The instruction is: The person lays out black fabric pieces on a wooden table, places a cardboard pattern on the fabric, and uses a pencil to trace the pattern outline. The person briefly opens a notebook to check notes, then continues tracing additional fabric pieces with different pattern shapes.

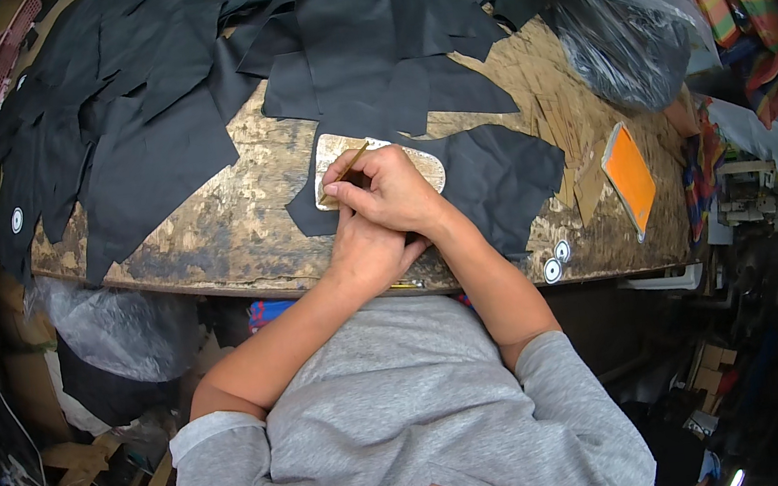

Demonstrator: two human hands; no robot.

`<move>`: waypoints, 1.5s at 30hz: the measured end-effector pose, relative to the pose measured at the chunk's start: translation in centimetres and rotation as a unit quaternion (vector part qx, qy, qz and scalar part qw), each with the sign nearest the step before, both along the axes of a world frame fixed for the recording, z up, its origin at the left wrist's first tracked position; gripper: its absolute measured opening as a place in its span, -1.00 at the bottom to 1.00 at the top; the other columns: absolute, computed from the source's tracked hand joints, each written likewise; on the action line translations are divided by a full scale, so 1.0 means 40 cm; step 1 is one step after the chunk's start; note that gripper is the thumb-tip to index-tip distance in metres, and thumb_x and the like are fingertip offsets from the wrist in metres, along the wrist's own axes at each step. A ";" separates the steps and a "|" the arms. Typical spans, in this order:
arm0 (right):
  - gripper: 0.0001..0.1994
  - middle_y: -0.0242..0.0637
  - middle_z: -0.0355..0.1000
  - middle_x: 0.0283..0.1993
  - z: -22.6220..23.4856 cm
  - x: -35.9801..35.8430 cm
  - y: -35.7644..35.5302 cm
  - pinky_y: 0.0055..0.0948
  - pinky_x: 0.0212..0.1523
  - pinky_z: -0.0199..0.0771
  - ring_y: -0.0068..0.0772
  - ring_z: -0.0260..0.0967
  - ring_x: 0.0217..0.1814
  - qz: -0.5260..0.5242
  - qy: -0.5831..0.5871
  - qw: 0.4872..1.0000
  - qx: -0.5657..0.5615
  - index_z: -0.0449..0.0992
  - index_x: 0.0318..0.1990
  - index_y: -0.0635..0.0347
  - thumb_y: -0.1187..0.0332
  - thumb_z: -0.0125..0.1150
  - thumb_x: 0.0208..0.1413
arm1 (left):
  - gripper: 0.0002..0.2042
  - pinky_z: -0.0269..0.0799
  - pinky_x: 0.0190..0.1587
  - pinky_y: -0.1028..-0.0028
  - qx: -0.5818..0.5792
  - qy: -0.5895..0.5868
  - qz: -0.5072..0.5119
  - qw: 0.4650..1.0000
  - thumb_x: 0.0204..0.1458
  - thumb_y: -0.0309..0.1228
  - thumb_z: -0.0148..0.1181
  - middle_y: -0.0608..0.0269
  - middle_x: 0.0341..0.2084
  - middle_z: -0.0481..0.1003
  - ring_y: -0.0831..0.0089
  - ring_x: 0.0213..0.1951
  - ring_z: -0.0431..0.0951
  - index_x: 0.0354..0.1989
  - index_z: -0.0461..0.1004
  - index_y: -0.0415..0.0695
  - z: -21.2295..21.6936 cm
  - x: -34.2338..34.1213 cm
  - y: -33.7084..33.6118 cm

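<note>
My right hand [389, 189] is closed around a thin yellowish pen-like stick [359, 155], whose upper end sticks up past the fingers. Beneath it lies a flat, worn whitish template [425, 165] with a rounded right end. The template rests on a piece of black leather-like sheet [499, 179] near the front edge of the table. My left hand [371, 253] is tucked under the right one, close to the template's near side. Its thumb points right, and its other fingers are mostly covered by my right hand.
Overlapping black sheets [157, 126] cover much of the worn wooden table [209, 217]. An orange pad [632, 179] and a dark plastic bag [622, 35] are at the right. White round stickers [552, 270] lie near the front edge. Another plastic bag [124, 322] hangs below at left.
</note>
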State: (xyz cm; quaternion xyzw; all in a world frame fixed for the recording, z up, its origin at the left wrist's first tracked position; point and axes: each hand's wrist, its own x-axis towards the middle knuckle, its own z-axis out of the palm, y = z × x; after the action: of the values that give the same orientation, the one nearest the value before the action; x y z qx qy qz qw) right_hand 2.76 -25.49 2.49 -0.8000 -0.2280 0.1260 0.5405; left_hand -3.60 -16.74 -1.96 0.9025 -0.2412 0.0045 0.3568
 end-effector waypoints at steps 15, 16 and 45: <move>-0.93 0.04 0.47 -0.51 0.009 0.070 0.064 -0.34 -0.42 0.47 -0.08 0.49 -0.49 -0.112 -0.121 0.984 -0.073 0.50 -0.50 0.45 0.58 0.18 -0.12 | -0.35 -0.20 0.25 -0.21 0.084 0.004 -0.006 0.996 -0.05 -0.08 0.19 -0.10 0.11 0.28 -0.01 0.25 0.10 0.13 0.29 -0.29 0.008 -0.002 -0.005; -0.93 0.04 0.47 -0.50 0.007 0.077 0.066 -0.34 -0.42 0.47 -0.07 0.49 -0.49 -0.125 -0.130 0.981 -0.066 0.49 -0.50 0.45 0.58 0.18 -0.11 | -0.35 -0.22 0.25 -0.23 0.085 -0.006 0.004 0.996 -0.05 -0.07 0.19 -0.11 0.12 0.27 -0.01 0.26 0.08 0.13 0.29 -0.31 0.010 -0.003 -0.006; -0.91 0.01 0.49 -0.48 0.013 0.038 -0.117 -0.35 -0.40 0.48 -0.07 0.49 -0.48 -0.189 -0.155 0.962 -0.121 0.53 -0.41 0.41 0.54 0.16 -0.07 | -0.40 0.07 0.12 -0.21 0.241 0.009 -0.012 0.971 -0.04 -0.02 0.19 -0.10 0.19 0.16 -0.02 0.27 0.07 0.15 0.34 -0.08 0.105 0.030 -0.025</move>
State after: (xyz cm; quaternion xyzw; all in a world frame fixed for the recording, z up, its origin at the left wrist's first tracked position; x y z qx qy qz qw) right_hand 4.28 -30.18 3.03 -0.8976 -0.1371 -0.0777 0.4117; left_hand -2.39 -17.73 2.23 0.9589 -0.2430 -0.0657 0.1313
